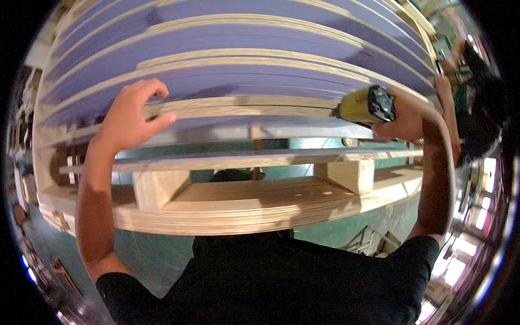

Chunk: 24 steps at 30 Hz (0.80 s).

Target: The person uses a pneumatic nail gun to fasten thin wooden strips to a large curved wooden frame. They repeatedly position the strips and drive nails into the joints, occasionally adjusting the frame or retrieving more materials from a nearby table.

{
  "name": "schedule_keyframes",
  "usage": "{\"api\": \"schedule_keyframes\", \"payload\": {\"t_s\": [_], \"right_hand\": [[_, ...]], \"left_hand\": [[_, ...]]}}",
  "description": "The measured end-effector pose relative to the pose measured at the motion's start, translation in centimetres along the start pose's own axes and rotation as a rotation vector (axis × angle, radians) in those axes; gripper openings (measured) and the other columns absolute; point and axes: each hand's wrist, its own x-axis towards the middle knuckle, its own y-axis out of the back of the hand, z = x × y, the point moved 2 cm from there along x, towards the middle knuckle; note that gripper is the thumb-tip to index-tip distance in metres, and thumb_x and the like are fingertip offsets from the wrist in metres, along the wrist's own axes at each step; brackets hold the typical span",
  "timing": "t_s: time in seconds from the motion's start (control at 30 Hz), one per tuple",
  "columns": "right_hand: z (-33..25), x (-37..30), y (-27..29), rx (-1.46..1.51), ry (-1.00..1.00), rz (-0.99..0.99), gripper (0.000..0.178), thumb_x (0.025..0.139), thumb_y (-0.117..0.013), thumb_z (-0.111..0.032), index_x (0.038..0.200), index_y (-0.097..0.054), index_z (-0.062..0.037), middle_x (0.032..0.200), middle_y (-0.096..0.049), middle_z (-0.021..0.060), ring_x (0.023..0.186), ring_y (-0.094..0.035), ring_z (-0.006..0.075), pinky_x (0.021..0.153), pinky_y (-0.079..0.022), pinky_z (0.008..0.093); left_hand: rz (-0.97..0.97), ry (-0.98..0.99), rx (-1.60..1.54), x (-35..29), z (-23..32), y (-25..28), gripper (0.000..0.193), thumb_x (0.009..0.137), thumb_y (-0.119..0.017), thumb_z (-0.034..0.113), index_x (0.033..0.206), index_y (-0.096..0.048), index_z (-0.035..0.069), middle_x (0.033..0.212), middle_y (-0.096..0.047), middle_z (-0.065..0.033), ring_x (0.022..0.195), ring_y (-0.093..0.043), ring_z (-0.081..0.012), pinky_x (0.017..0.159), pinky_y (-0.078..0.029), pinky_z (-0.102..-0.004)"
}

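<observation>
My left hand (135, 115) hovers over the near slats at the left, its fingers curved and the thumb held apart, with nothing in it. At the right, my right hand (409, 116) is wrapped round a yellow and black power tool (357, 107). The tool's black capped end faces up toward me, and its narrow dark nose points left, close to a pale wooden slat (238, 108). Whether the nose touches the slat I cannot tell. The slats belong to a large wooden frame (233, 219), with bluish-purple panels (233, 78) between them.
Two wooden blocks (357, 176) stand between the frame's near rails. Below lies a green floor (157, 254). Beyond the frame's right edge another person's arm (445, 97) reaches in. Dark scrap or tools (379, 242) lie on the floor at the lower right.
</observation>
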Motion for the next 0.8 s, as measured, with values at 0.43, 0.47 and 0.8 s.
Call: {"api": "schedule_keyframes", "payload": {"t_s": [0.43, 0.47, 0.8], "right_hand": [[7.1, -1.4, 2.6, -0.057, 0.007, -0.024, 0.049, 0.077, -0.084, -0.014, 0.117, -0.062, 0.0042, 0.094, -0.072, 0.0108, 0.08, -0.066, 0.0143, 0.073, -0.056, 0.0305], [6.8, -1.2, 2.7, -0.112, 0.011, -0.026, 0.05, 0.077, -0.084, -0.016, 0.117, -0.062, 0.0043, 0.093, -0.072, 0.0116, 0.08, -0.067, 0.0148, 0.073, -0.056, 0.0307], [6.2, 0.5, 3.7, -0.215, 0.16, -0.13, 0.049, 0.075, -0.085, -0.017, 0.115, -0.065, 0.0041, 0.096, -0.073, 0.0167, 0.086, -0.071, 0.0221, 0.076, -0.057, 0.0353]], "left_hand": [[-0.004, -0.237, 0.075, 13.1, 21.0, -12.5, 0.034, 0.087, -0.076, 0.031, 0.105, -0.062, 0.006, 0.092, -0.072, -0.0168, 0.086, -0.071, -0.0414, 0.072, -0.057, -0.0526], [-0.026, -0.217, 0.061, 13.2, 20.9, -12.5, 0.032, 0.085, -0.076, 0.029, 0.106, -0.062, 0.008, 0.093, -0.072, -0.0167, 0.088, -0.07, -0.0422, 0.074, -0.057, -0.0532], [0.08, -0.298, 0.013, 13.3, 20.4, -13.4, 0.028, 0.081, -0.076, 0.024, 0.1, -0.063, 0.008, 0.094, -0.072, -0.0155, 0.089, -0.07, -0.0404, 0.075, -0.056, -0.0517]]}}
